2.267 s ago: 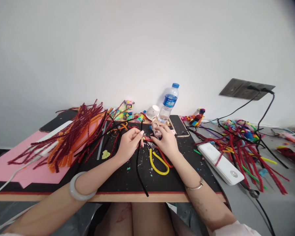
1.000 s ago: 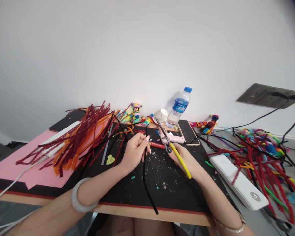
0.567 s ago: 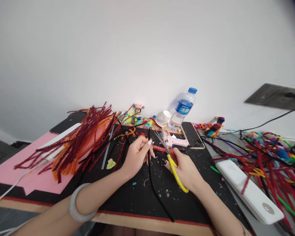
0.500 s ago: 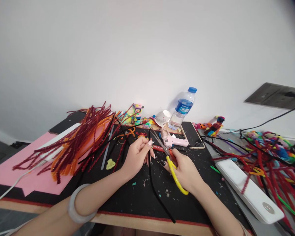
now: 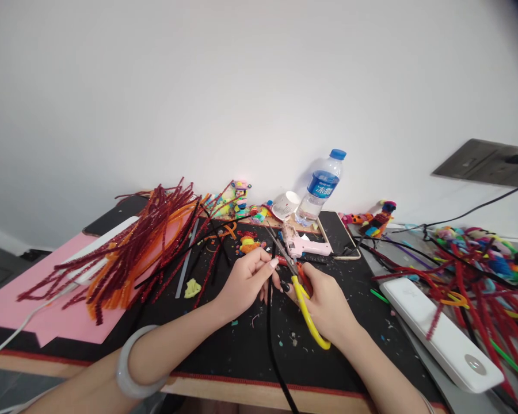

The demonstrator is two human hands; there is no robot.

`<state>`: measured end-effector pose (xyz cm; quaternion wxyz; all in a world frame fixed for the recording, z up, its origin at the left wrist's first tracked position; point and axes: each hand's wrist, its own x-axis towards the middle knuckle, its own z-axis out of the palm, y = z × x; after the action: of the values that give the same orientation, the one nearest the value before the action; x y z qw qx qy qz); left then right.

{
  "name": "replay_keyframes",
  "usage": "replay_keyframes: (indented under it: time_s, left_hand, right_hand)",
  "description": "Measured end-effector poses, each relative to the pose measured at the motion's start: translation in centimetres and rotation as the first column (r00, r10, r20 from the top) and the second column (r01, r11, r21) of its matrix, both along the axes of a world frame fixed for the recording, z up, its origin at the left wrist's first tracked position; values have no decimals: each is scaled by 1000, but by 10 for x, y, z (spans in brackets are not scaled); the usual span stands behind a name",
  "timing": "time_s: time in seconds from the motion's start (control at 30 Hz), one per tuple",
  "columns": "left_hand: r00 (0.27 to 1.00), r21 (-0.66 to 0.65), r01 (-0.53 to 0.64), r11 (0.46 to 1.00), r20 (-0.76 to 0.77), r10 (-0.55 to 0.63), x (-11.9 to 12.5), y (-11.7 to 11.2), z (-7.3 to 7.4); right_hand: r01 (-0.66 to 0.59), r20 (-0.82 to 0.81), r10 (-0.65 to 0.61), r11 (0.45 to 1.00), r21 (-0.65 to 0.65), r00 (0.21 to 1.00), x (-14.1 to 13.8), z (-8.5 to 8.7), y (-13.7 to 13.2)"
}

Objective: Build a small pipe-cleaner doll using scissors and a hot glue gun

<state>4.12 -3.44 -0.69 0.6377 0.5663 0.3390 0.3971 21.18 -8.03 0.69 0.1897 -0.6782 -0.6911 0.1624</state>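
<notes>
My left hand [image 5: 245,281] pinches the top of a long black pipe cleaner [image 5: 273,345] that trails toward me over the black mat [image 5: 242,351]. My right hand [image 5: 326,302] grips yellow-handled scissors [image 5: 304,305], blades pointing up-left and closing beside my left fingertips. A short red stick [image 5: 282,260] lies just behind both hands.
A heap of dark red and orange pipe cleaners [image 5: 129,247] lies at left over pink paper [image 5: 34,299]. A pink glue gun [image 5: 306,247], phone [image 5: 339,236], water bottle [image 5: 319,187] and paper cup [image 5: 285,204] stand behind. A white power strip [image 5: 444,333] and tangled pipe cleaners [image 5: 479,276] lie at right.
My right hand picked up the yellow scissors from the mat and brought the blades to the black pipe cleaner held by my left hand. The camera swung left.
</notes>
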Motion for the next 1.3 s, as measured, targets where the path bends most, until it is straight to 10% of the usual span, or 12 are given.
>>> replay_keyframes:
  time_s: [1.3]
  left_hand:
    - [997,-48,67,997,-31,-68,2,0,-1]
  right_hand:
    - [8,-66,-11,999,-48,998,-3,-2,-2]
